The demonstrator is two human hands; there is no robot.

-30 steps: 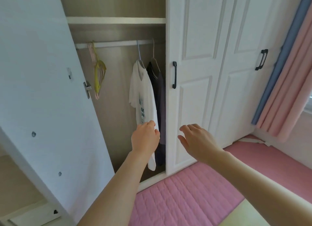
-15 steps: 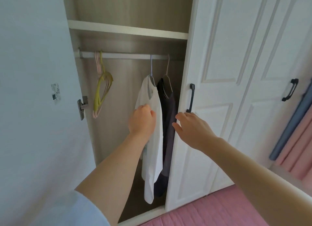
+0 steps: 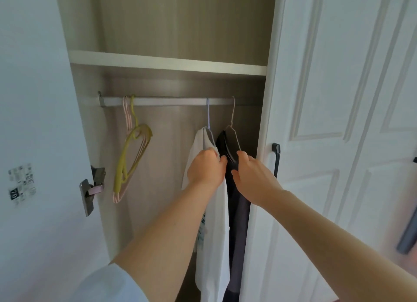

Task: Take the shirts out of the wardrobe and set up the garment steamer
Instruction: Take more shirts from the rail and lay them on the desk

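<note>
White shirt (image 3: 213, 222) and dark shirt (image 3: 237, 211) hang side by side.

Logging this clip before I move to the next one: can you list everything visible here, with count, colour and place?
white shirt: 1, white, on a hanger on the rail
dark shirt: 1, dark, hanging right of the white shirt
empty hangers: several, yellow and pink, left end of the rail
rail: 1, pale, under the shelf
shelf: 1, white, above the rail
door handle: 1, black, shut door on the right
left hand: 1, gripping the white shirt's shoulder
right hand: 1, fingers at the dark shirt
</note>
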